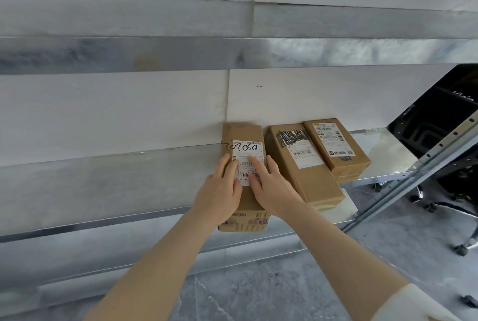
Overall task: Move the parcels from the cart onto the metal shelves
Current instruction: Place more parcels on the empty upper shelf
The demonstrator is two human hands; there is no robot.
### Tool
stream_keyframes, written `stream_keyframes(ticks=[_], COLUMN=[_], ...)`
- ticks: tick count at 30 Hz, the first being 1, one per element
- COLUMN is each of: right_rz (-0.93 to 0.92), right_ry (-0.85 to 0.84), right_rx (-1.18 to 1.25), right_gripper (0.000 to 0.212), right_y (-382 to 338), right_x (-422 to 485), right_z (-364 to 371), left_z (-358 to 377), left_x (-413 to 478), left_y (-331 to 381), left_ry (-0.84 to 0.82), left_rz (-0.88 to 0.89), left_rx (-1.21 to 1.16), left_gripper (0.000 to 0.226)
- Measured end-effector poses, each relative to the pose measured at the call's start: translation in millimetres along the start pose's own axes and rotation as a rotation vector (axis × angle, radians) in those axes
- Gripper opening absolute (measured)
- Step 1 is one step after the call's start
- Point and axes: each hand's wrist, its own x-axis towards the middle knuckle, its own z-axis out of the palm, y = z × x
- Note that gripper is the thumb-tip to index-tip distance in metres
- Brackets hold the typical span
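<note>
- The metal shelf (103, 186) is a long, flat sheet of dull, streaky silver steel; a second steel beam (129, 54) runs above it.
- Smooth white wall boards (116, 113) stand behind, with a straight seam between them.
- The floor (258, 289) is grey and mottled like stone.
- A glossy black boxy object (439, 113) leans at the shelf's right end (what it is I cannot tell).
- Three brown cardboard parcels lie on the shelf, all oblong with sharp edges. The left parcel (243, 132) lies lengthwise, its far end at the wall boards and its near end at the shelf's front edge. The middle parcel (310, 178) is just beside it, and the right parcel (341, 155) touches the middle one.
- The left hand (219, 191) lies flat on top of the left parcel, fingers straight and close together.
- The right hand (269, 186) lies flat beside it, fingers straight, thumb at the parcel's right edge.
- A white paper label (249, 148) with black handwriting sits partly under the fingertips.
</note>
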Motion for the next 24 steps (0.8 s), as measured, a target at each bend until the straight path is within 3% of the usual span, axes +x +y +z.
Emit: stream_keyframes(ticks=[4,9,15,24], right_rz=[-0.110,-0.305,-0.597,-1.007], right_ry=[-0.007,-0.135,-0.349,-0.446], right_rx=[0.022,0.008,0.036,0.026], right_gripper=[0.047,0.046,0.048,0.048], right_y=[-37,-121,-273,-534], right_x=[-12,-21,-52,-120], right_z=[18,72,169,259], left_z=[-15,-61,-140,-288], left_x=[-32,-106,-246,-418], left_y=[-25,-87,-176,-295], left_ry=[0.074,0.162,0.340,0.597], left_rz=[-0.080,-0.277,-0.619,-0.908], left_rx=[-0.011,0.018,0.074,0.186], left_gripper=[0.048,0.048,0.071,0.052])
